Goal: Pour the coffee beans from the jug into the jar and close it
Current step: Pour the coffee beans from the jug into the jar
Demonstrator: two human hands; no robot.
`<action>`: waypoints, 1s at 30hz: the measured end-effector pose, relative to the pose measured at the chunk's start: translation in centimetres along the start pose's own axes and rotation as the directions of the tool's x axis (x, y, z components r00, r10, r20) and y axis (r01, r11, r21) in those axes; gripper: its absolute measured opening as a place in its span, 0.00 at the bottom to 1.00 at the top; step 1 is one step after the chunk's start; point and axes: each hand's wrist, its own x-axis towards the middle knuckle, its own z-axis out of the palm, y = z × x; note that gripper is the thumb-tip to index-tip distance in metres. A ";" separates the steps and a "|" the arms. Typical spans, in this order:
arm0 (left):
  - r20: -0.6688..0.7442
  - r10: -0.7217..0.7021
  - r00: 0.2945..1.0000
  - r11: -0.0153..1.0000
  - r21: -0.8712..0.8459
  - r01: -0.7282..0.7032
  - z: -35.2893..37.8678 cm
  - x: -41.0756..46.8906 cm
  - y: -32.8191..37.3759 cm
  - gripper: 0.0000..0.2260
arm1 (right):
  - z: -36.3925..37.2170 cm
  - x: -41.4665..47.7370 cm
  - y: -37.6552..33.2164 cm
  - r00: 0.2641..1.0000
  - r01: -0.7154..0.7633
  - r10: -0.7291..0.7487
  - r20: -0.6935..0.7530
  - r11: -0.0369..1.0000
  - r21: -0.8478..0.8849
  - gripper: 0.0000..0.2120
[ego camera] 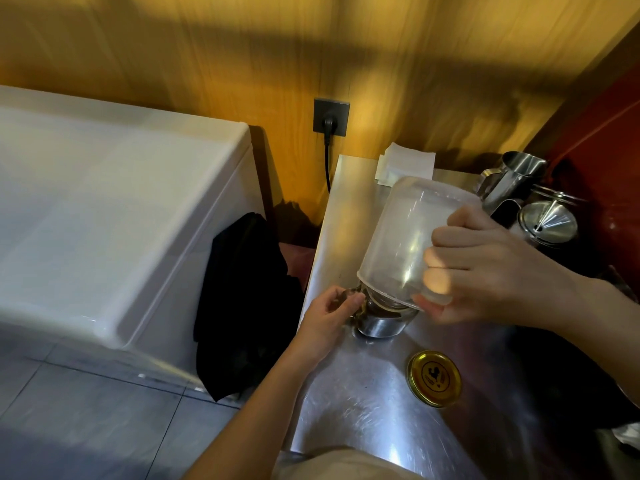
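The jar (381, 318) stands on the steel counter (363, 410); the left hand (329, 315) sits just left of it, fingers (353, 301) curled round its upper side; directly above its mouth the clear jug (408, 240) is tipped nearly upside down, rim touching the jar, the right hand (485, 268) clenched on its handle; the gold lid (434, 378) lies flat near the jar, toward the camera.
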 end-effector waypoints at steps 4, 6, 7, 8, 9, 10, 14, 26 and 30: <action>-0.003 -0.005 1.000 1.000 -0.010 0.005 0.1 0.0 0.0 0.15 | -0.2 -0.3 0.2 1.000 -0.021 0.020 -0.021 0.999 -0.037 0.13; -0.010 0.001 1.000 1.000 -0.007 -0.001 0.2 -0.1 0.0 0.16 | -0.3 -0.4 0.2 1.000 -0.021 0.020 -0.016 0.999 -0.025 0.13; -0.010 0.003 1.000 1.000 -0.017 -0.003 0.2 -0.1 0.1 0.17 | -0.3 -0.5 0.1 1.000 -0.022 0.022 -0.021 0.999 -0.029 0.13; -0.011 0.005 1.000 1.000 -0.022 -0.006 0.2 -0.2 0.2 0.16 | -0.2 -0.5 0.0 0.999 -0.029 0.028 -0.023 0.999 -0.031 0.13; -0.011 0.011 1.000 1.000 -0.011 -0.011 0.2 -0.2 0.2 0.16 | -0.2 -0.5 0.0 0.999 -0.034 0.034 -0.020 0.999 -0.023 0.13; -0.008 0.017 1.000 1.000 0.007 -0.017 0.2 -0.2 0.2 0.16 | -0.1 -0.5 0.0 0.999 -0.038 0.038 -0.017 0.999 -0.014 0.13; 0.011 -0.005 1.000 0.999 -0.033 0.005 0.1 -0.1 -0.1 0.11 | -0.2 -1.1 0.1 0.993 -0.116 0.115 -0.036 0.992 -0.047 0.15; 0.028 -0.026 0.999 0.998 -0.050 0.028 -0.5 0.4 -0.8 0.19 | 1.2 -3.7 -2.1 0.641 -0.686 0.732 -0.231 0.681 0.256 0.17; -0.009 -0.017 1.000 0.993 -0.121 0.015 -0.2 0.3 -0.6 0.11 | 2.3 -5.0 -3.8 0.220 -0.796 0.949 -0.225 0.308 0.521 0.18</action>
